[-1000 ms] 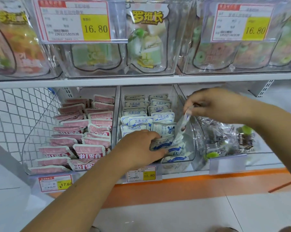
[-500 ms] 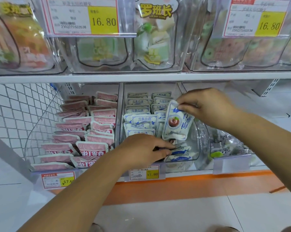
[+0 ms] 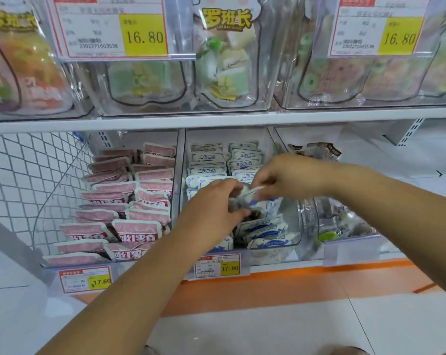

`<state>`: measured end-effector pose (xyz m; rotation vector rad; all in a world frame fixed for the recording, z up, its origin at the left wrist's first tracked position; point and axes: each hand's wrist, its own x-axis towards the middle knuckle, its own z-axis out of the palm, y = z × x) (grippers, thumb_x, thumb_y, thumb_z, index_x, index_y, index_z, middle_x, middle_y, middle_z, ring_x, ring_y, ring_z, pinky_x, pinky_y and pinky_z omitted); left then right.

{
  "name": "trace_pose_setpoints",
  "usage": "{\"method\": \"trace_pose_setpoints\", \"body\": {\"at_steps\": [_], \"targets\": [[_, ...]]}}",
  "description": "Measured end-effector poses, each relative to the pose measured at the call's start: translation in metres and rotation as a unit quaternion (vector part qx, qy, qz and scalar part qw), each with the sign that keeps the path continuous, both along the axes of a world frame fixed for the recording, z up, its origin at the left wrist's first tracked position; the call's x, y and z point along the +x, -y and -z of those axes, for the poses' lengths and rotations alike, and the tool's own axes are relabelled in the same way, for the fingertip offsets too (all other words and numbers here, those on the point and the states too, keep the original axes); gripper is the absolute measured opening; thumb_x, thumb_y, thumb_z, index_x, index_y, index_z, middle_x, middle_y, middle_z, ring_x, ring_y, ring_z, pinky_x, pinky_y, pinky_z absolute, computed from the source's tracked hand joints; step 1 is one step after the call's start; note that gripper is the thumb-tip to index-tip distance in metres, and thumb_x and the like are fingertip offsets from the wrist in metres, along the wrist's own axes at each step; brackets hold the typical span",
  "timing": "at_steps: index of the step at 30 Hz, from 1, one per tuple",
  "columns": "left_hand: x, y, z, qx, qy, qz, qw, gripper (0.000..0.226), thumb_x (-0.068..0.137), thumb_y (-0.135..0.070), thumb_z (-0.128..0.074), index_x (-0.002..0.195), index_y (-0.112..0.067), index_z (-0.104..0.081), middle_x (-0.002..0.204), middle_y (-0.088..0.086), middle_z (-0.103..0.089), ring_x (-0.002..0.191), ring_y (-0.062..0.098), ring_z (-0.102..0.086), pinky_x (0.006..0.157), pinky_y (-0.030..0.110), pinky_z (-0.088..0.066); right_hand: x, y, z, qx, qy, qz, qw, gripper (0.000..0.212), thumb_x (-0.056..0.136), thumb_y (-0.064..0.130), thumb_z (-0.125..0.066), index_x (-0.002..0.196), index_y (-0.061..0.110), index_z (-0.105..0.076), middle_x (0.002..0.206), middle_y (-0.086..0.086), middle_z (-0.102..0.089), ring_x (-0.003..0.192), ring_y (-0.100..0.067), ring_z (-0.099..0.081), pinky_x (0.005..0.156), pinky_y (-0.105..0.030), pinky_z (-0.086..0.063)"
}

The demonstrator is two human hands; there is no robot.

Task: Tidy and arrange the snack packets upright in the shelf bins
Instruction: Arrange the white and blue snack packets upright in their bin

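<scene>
**Both hands on one white-and-blue packet (image 3: 266, 206) over the middle bin (image 3: 292, 224).**

At 9 o'clock of your hands, pink packets (image 3: 137, 229) stand in rows, mostly upright with their tops showing. Your left hand (image 3: 209, 203) enters from 7 o'clock, and its fingers (image 3: 233, 186) are curled onto the packet's left side, which is motion-blurred there. The 17.80 price tag (image 3: 218, 267) hangs at 6 o'clock, on the shelf edge. The held packet sits tilted over the front right of the middle bin, its lower end among loose packets (image 3: 265, 231) lying slumped at the front. Upright rows (image 3: 209, 157) of the same kind fill the bin toward 12 o'clock. Your right hand (image 3: 293, 175) reaches in from 3 o'clock, its fingers (image 3: 261, 180) pinching the packet's top edge. Further toward 3 o'clock, dark-printed clear packets (image 3: 344, 221) lie in a heap.
</scene>
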<state>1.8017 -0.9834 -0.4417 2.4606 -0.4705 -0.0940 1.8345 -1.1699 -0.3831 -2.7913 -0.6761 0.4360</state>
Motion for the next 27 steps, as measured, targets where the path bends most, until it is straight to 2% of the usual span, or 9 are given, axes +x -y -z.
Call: {"method": "trace_pose_setpoints", "body": {"at_steps": [3, 5, 8, 11, 13, 16, 19, 23, 27], "targets": [[0.005, 0.012, 0.001, -0.003, -0.038, 0.000, 0.999, 0.044, 0.086, -0.049, -0.068, 0.127, -0.038, -0.056, 0.102, -0.020, -0.063, 0.084, 0.004, -0.057, 0.075, 0.027, -0.048, 0.008, 0.010, -0.008, 0.068, 0.004, 0.078, 0.995, 0.028, 0.096, 0.044, -0.052, 0.101, 0.026, -0.072, 0.097, 0.015, -0.069, 0.090, -0.002, -0.061, 0.077, -0.019, -0.045], [0.008, 0.015, 0.003, 0.009, -0.028, 0.000, 1.000, 0.036, 0.089, -0.053, -0.063, 0.121, -0.037, -0.061, 0.080, -0.016, -0.060, 0.073, 0.008, -0.055, 0.062, 0.027, -0.042, 0.016, 0.014, -0.003, -0.010, 0.031, 0.074, 0.997, 0.025, 0.096, 0.041, -0.053, 0.101, 0.022, -0.070, 0.104, 0.008, -0.067, 0.092, -0.009, -0.059, 0.078, -0.023, -0.041], [0.010, 0.016, 0.004, 0.044, -0.012, 0.020, 0.999, 0.031, 0.092, -0.054, -0.058, 0.112, -0.033, -0.066, 0.073, -0.010, -0.058, 0.071, 0.013, -0.056, 0.055, 0.027, -0.034, 0.026, 0.006, 0.010, -0.141, 0.009, 0.043, 0.989, 0.022, 0.091, 0.034, -0.064, 0.112, 0.028, -0.068, 0.115, 0.004, -0.066, 0.102, -0.015, -0.059, 0.090, -0.025, -0.043], [0.011, 0.012, 0.003, 0.071, -0.008, 0.042, 0.997, 0.030, 0.095, -0.053, -0.053, 0.113, -0.032, -0.065, 0.080, -0.008, -0.062, 0.072, 0.012, -0.056, 0.057, 0.027, -0.038, 0.029, 0.000, 0.014, -0.183, 0.042, 0.031, 0.982, 0.027, 0.090, 0.037, -0.063, 0.117, 0.031, -0.065, 0.116, 0.006, -0.064, 0.103, -0.016, -0.054, 0.094, -0.030, -0.037], [0.011, 0.008, 0.000, 0.071, -0.018, 0.057, 0.996, 0.028, 0.096, -0.049, -0.053, 0.119, -0.037, -0.064, 0.091, -0.009, -0.066, 0.076, 0.011, -0.056, 0.066, 0.028, -0.043, 0.026, 0.005, 0.009, -0.156, 0.079, 0.038, 0.984, 0.021, 0.092, 0.038, -0.060, 0.109, 0.030, -0.066, 0.107, 0.004, -0.063, 0.093, -0.016, -0.052, 0.088, -0.029, -0.036], [0.014, 0.006, -0.002, 0.115, -0.025, 0.080, 0.990, 0.031, 0.099, -0.042, -0.051, 0.129, -0.037, -0.059, 0.094, -0.007, -0.061, 0.087, 0.013, -0.055, 0.077, 0.029, -0.046, 0.025, 0.022, -0.001, -0.120, 0.129, 0.055, 0.983, 0.019, 0.093, 0.030, -0.052, 0.101, 0.017, -0.063, 0.101, -0.004, -0.058, 0.095, -0.024, -0.053, 0.086, -0.035, -0.045], [0.017, 0.013, 0.002, 0.132, -0.047, 0.080, 0.987, 0.032, 0.101, -0.038, -0.050, 0.131, -0.033, -0.058, 0.112, -0.001, -0.067, 0.100, 0.019, -0.061, 0.082, 0.030, -0.047, 0.022, 0.028, -0.001, -0.096, 0.120, 0.057, 0.986, 0.014, 0.094, 0.027, -0.052, 0.096, 0.016, -0.059, 0.103, -0.003, -0.055, 0.093, -0.021, -0.052, 0.075, -0.032, -0.042], [0.020, 0.018, 0.008, 0.090, -0.070, 0.075, 0.991, 0.025, 0.097, -0.038, -0.057, 0.121, -0.035, -0.063, 0.106, -0.011, -0.069, 0.090, 0.012, -0.063, 0.078, 0.028, -0.049, 0.018, 0.024, 0.007, -0.100, 0.172, 0.044, 0.979, 0.021, 0.089, 0.039, -0.061, 0.104, 0.024, -0.062, 0.108, 0.002, -0.054, 0.108, -0.019, -0.044, 0.080, -0.031, -0.036], [0.021, 0.005, 0.004, -0.033, -0.079, 0.029, 0.996, 0.019, 0.085, -0.043, -0.072, 0.103, -0.037, -0.071, 0.088, -0.017, -0.068, 0.079, 0.002, -0.062, 0.071, 0.027, -0.051, 0.014, 0.023, 0.008, -0.090, 0.160, 0.063, 0.981, 0.024, 0.083, 0.045, -0.068, 0.100, 0.029, -0.069, 0.105, 0.000, -0.054, 0.098, -0.020, -0.052, 0.084, -0.031, -0.044]]}}
